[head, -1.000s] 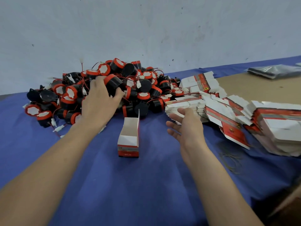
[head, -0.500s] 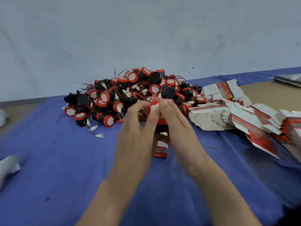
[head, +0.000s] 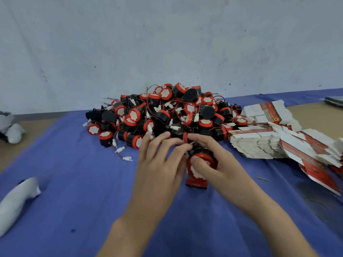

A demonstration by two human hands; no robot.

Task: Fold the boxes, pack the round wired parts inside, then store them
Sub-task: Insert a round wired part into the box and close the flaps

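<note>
- While my right hand (head: 220,164) grips the round wired part (head: 206,157), thumb across its white face and fingers curled round the black body, I judge the step in hand to be seating it in the folded box (head: 196,184). The box stands upright on the blue cloth (head: 78,210), directly beneath the part.
- To do this well, I would square the part to the box mouth and feed the wire and plug in first so nothing snags a flap. Then I would press straight down with the thumb while the other hand braces the box wall.
- My left hand (head: 159,173) sits just beside the part, its fingers bent toward the top of it. I cannot tell whether they pinch the wire, touch the part or hold nothing.
- Both hands hide the box mouth and flaps. Only its red lower band shows, so I cannot say how far in the part sits.
- I cannot make out the part's wire against the pile of parts (head: 167,115) behind.
- At the right, the frame edge cuts off the flat boxes (head: 259,143).
</note>
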